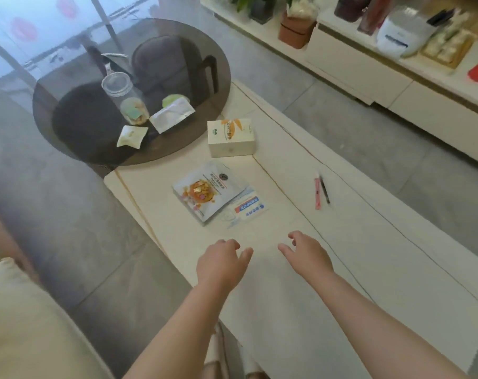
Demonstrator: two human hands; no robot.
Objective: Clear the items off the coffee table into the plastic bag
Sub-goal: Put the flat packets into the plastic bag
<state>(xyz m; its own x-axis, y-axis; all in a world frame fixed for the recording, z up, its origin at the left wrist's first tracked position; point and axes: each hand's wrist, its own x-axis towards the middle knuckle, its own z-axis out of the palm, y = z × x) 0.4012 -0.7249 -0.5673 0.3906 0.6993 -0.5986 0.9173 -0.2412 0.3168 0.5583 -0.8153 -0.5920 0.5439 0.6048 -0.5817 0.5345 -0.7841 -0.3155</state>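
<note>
Seen from above, a person's two bare forearms reach over a long cream coffee table. The left hand and right hand hover side by side above the bare tabletop, fingers loosely curled and holding nothing. Just beyond them lies a flat snack packet overlapping a small blue-and-white sachet. Farther back stands a cream box. To the right, well apart, a pink pen and a black pen lie side by side. A round smoked-glass table at the far end carries a clear jar and some small packets. No plastic bag is visible.
</note>
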